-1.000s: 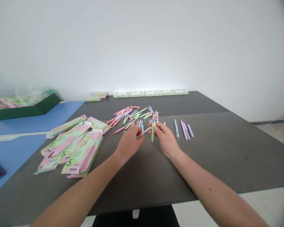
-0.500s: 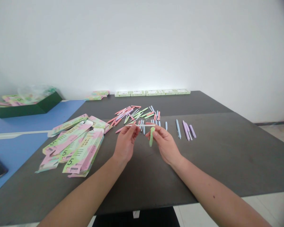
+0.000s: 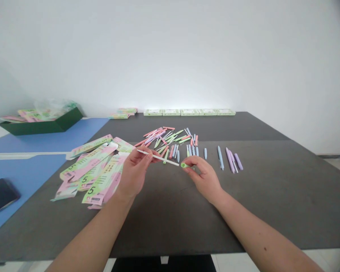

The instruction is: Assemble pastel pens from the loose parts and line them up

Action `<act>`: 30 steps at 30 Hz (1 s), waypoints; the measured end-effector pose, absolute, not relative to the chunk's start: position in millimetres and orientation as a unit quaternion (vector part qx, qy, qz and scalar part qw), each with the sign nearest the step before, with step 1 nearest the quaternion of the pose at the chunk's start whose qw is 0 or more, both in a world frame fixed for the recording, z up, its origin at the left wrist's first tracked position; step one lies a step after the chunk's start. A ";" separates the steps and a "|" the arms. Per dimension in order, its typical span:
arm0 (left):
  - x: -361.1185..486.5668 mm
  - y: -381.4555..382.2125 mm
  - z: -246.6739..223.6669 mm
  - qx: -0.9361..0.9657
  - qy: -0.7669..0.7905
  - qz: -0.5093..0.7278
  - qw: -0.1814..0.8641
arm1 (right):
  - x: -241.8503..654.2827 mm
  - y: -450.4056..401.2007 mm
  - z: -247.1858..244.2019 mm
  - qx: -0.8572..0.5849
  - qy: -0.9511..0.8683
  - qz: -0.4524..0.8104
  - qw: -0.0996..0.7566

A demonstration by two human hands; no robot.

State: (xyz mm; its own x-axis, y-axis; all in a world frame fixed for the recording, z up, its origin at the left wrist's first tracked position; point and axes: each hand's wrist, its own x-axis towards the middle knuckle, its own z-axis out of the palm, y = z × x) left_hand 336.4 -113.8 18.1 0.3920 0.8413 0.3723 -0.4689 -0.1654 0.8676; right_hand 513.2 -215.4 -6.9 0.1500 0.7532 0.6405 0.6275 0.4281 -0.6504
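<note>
My left hand [image 3: 134, 175] pinches a thin white pen refill [image 3: 167, 161] between thumb and fingers, holding it nearly level. My right hand [image 3: 204, 176] grips a short green pen barrel [image 3: 185, 165] by its end, with the open end facing the refill's tip. The tip and barrel mouth are close but apart. Just beyond my hands lies a loose heap of pink, green, lavender and blue pen parts [image 3: 170, 140]. Flattened printed cartons [image 3: 94, 170] lie near my left hand, partly hidden behind it.
Several finished lavender and blue pens [image 3: 230, 159] lie to the right. Small green-and-white boxes [image 3: 189, 112] line the table's far edge. To the left are a blue mat [image 3: 25, 173], a phone [image 3: 0, 196], and a green tray [image 3: 39, 127] holding packs and plastic.
My right hand has turned the green barrel from nearly upright to nearly level. My left hand has moved left and angled the white refill toward the barrel's open end.
</note>
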 end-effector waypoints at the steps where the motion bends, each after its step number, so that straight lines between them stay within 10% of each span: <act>1: 336.2 -116.4 19.2 0.568 0.161 0.531 0.609 | 512.8 -216.2 -6.3 -0.526 -0.654 0.058 0.540; 30: 340.0 -153.1 34.3 0.832 0.194 0.425 0.300 | 507.1 -220.8 -11.4 -0.530 -0.678 0.086 0.502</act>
State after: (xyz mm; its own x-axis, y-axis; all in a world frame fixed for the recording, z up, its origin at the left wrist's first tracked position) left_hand 340.0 -153.1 34.3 0.5629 0.5780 0.5908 0.0678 -0.7447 0.6640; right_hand 507.1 -220.8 -11.4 0.0653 0.8047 0.5901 0.6322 0.4242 -0.6484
